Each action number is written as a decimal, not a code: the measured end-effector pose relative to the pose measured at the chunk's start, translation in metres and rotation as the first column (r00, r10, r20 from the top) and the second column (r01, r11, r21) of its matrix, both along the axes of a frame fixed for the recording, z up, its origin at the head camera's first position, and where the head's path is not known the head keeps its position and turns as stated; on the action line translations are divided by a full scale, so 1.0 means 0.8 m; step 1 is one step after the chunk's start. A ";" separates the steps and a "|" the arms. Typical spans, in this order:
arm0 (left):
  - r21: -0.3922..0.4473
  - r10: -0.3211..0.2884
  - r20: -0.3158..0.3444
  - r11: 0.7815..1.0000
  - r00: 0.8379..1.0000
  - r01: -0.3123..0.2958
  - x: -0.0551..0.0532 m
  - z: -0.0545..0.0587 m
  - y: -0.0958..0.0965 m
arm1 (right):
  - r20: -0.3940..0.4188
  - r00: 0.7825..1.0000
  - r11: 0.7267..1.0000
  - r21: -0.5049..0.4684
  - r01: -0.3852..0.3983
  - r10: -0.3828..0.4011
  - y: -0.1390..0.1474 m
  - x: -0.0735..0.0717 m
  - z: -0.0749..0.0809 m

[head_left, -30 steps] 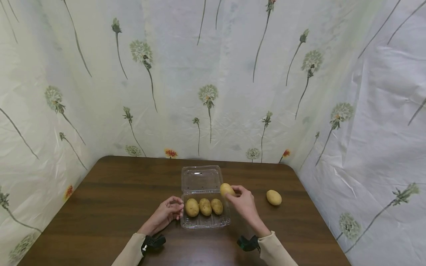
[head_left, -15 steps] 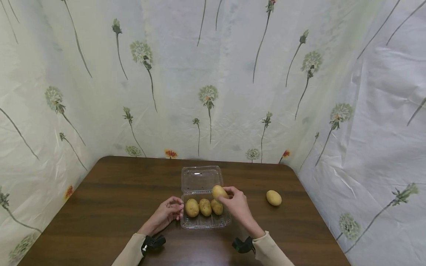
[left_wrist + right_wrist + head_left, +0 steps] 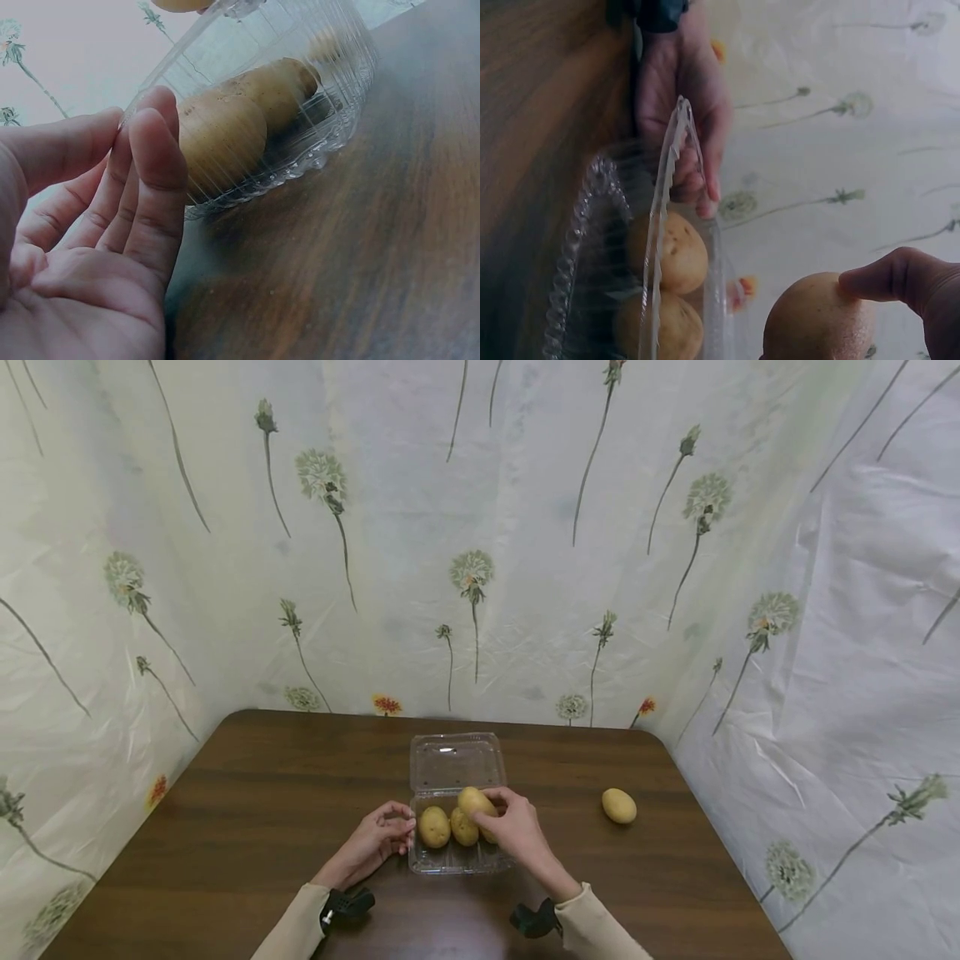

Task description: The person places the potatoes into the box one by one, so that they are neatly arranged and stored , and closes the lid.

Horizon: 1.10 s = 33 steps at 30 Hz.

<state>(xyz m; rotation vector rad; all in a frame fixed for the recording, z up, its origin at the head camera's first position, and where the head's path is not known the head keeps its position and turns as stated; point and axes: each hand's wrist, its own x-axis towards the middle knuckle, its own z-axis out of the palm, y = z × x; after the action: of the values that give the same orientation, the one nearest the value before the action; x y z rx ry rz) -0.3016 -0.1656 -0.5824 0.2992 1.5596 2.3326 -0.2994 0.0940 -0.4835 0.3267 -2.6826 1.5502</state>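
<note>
My right hand [image 3: 522, 833] grips a yellow potato [image 3: 475, 801] between thumb and fingers, above the clear plastic clamshell container [image 3: 441, 865]. In the right wrist view the thumb presses on this held potato [image 3: 814, 319]. Inside the container sit a left potato [image 3: 434, 827], a middle potato [image 3: 464, 829] and a third one, mostly hidden behind the right hand and the held potato. My left hand [image 3: 371, 845] pinches the container's left rim; the left wrist view shows its thumb and fingertips meeting at that clear edge. The lid [image 3: 457, 762] lies folded back, away from me.
Another potato [image 3: 618, 807] lies on the brown wooden table [image 3: 300, 777], to the right of the container. A pale sheet [image 3: 390, 527] printed with dandelions hangs behind the table and along both sides.
My right hand has moved left and slightly toward me with the potato, from the container's back right corner to above the middle and right potatoes. My left hand stays at the rim.
</note>
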 end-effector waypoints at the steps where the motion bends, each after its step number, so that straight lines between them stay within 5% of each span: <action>1: -0.001 0.002 -0.002 1.000 1.000 -0.002 0.000 0.000 0.000 | 0.002 1.000 1.000 0.002 -0.005 0.005 -0.002 0.001 -0.001; 33: -0.033 0.019 0.011 0.999 1.000 -0.018 -0.002 -0.002 0.000 | -0.068 0.976 0.977 0.061 -0.204 0.208 -0.036 0.015 -0.031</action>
<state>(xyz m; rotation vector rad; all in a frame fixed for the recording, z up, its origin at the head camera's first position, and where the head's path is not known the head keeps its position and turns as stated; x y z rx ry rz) -0.3034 -0.1658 -0.5840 0.2648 1.6004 2.3160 -0.2875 0.0654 -0.5084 0.6712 -2.7099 1.4819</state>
